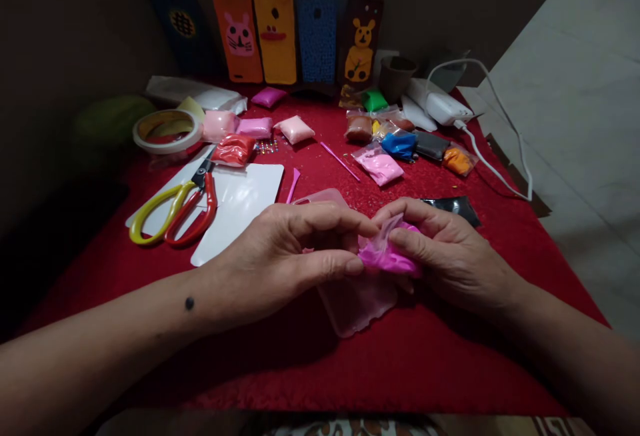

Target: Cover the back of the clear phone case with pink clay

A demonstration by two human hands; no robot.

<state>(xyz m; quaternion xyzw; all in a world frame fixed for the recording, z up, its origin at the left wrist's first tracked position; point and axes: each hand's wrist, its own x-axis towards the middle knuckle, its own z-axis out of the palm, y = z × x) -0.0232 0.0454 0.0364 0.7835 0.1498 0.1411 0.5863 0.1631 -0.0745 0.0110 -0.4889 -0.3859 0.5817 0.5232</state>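
My left hand [295, 249] and my right hand [445, 249] meet over the red cloth, both closed on a small clear bag of bright pink clay [387, 256]. The left thumb and fingers pinch the bag's upper edge; the right fingers wrap around its body. Under the hands lies a clear pinkish phone case [357, 306], partly hidden by them.
Red-and-yellow scissors [175, 206] rest on a white sheet [240, 209] at left, with a tape roll [165, 131] behind. Several bagged clay pieces [380, 166] lie across the middle. Decorated phone cases [274, 33] lean at the back. A white charger and cable [450, 109] sit at right.
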